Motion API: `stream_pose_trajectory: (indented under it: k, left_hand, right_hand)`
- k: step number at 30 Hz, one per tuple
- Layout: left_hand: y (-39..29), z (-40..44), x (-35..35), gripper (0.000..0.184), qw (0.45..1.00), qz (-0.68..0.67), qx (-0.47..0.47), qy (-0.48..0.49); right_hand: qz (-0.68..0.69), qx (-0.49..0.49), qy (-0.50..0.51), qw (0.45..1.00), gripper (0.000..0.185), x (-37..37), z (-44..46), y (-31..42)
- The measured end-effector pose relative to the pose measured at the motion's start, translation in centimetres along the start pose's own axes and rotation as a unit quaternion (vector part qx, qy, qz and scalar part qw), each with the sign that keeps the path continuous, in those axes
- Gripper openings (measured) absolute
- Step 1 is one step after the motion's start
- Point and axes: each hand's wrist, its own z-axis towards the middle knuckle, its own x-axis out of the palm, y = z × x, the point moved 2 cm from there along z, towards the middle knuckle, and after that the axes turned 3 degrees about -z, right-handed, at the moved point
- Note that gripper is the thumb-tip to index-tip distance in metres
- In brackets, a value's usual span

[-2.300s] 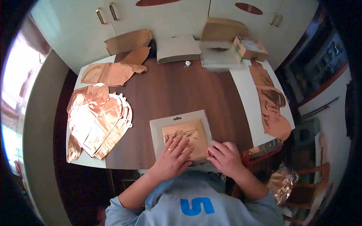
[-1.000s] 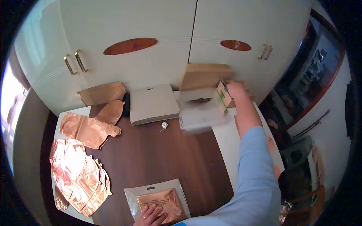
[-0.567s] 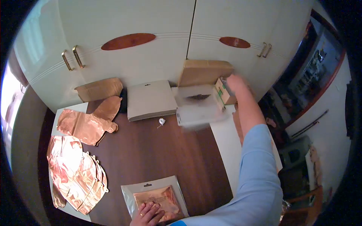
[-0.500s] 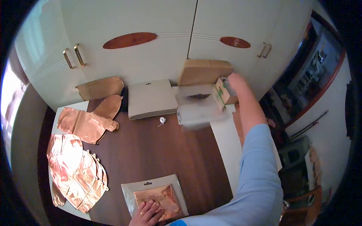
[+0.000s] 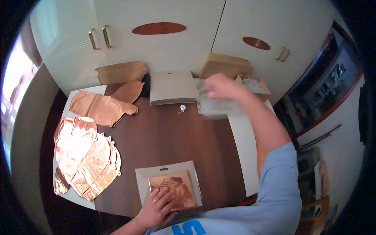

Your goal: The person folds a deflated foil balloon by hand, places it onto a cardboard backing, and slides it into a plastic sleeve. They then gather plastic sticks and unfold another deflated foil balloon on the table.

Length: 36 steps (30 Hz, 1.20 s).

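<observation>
My left hand (image 5: 159, 204) lies with its fingers stretched flat on a folded copper-coloured foil piece (image 5: 184, 196). That foil piece has printed text and sits on a card-backed clear package (image 5: 143, 178) with a hanging slot, near the table's front edge. At the back right, my right hand (image 5: 222, 86) is smeared by motion above a stack of clear plastic packages (image 5: 217, 109). Something translucent shows at its fingertips, but the blur hides whether they grip it. Just right of that hand stands an open cardboard box (image 5: 254, 85) with whitish contents.
Copper foil balloons (image 5: 88, 160) lie flat at the left, with another foil balloon (image 5: 100, 107) behind them. A stack of grey cards (image 5: 172, 88) stands at the back beside a small white spool (image 5: 183, 108). White cabinet doors (image 5: 172, 51) rise behind the table (image 5: 176, 137).
My right hand has moved left from the cardboard box to over the clear packages. My left hand stays on the foil package. The view has shifted, so things appear higher and further right.
</observation>
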Motion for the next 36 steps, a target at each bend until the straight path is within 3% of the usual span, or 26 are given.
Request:
stream_pose_trajectory:
  k: [2, 5, 6, 14, 17, 19, 21, 22, 23, 24, 25, 26, 27, 30, 33, 36]
  left_hand:
    - [-0.1, -0.1, -0.1, 0.050, 1.000, 0.002, 0.002, -0.003]
    - [-0.3, 0.0, -0.2, 0.049, 1.000, 0.010, 0.003, -0.006]
    - [-0.3, -0.1, -0.2, 0.049, 1.000, 0.009, 0.007, -0.011]
    - [0.1, -0.2, 0.5, 0.054, 1.000, 0.015, 0.009, -0.002]
    - [0.1, -0.1, 0.5, 0.051, 1.000, 0.028, 0.007, -0.007]
    - [0.1, -0.1, 0.4, 0.051, 0.999, 0.033, 0.006, -0.002]
    - [0.1, -0.1, 0.4, 0.052, 0.999, 0.031, 0.009, -0.010]
    - [0.1, -0.1, 0.5, 0.052, 0.999, 0.029, 0.010, -0.014]
    - [0.2, -0.2, 0.6, 0.054, 1.000, 0.021, 0.009, -0.010]
    - [0.3, -0.2, 0.7, 0.056, 1.000, 0.014, 0.009, -0.007]
    - [0.3, -0.1, 0.7, 0.058, 1.000, 0.008, 0.009, -0.004]
    - [0.3, 0.0, 0.6, 0.056, 1.000, 0.016, 0.010, -0.003]
    - [0.2, 0.0, 0.5, 0.055, 1.000, 0.025, 0.010, -0.004]
    - [0.1, 0.0, 0.3, 0.053, 1.000, 0.026, 0.008, -0.012]
    - [-0.2, 0.1, 0.1, 0.053, 1.000, 0.020, 0.002, -0.006]
    - [-0.4, 0.2, -0.2, 0.053, 1.000, 0.026, -0.001, 0.007]
  right_hand:
    - [0.046, -0.011, 0.114, 0.992, 0.017, 1.6, 1.3, 6.3]
    - [0.041, -0.015, 0.154, 0.987, 0.015, 7.6, 2.8, 11.8]
    - [0.013, -0.034, 0.108, 0.994, 0.019, 8.9, 3.1, 13.1]
    - [0.095, 0.148, -0.034, 0.984, 0.026, 14.1, 5.5, 15.1]
    - [0.173, 0.143, -0.200, 0.954, 0.022, 12.6, 3.8, 15.0]
    - [0.178, 0.170, -0.237, 0.940, 0.018, 9.1, 1.1, 13.1]
    - [0.175, 0.347, -0.153, 0.909, 0.014, 6.6, -2.3, 8.0]
    - [0.146, 0.371, -0.194, 0.896, 0.015, 7.1, -4.8, 3.4]
    - [0.044, 0.418, -0.152, 0.894, 0.017, 7.3, -7.4, -0.8]
    - [0.072, 0.472, -0.064, 0.876, 0.021, 8.2, -9.9, -5.9]
    - [0.026, 0.542, -0.100, 0.834, 0.029, 7.7, -12.4, -7.5]
    - [0.007, 0.570, -0.063, 0.819, 0.034, 7.2, -14.3, -8.0]
    - [-0.011, 0.596, -0.026, 0.803, 0.041, 6.8, -15.7, -8.2]
    - [-0.026, 0.600, -0.048, 0.798, 0.047, 9.2, -17.0, -10.1]
    - [-0.012, 0.609, 0.007, 0.793, 0.046, 8.6, -16.7, -9.5]
    - [0.005, 0.640, -0.024, 0.768, 0.047, 7.2, -16.6, -8.1]
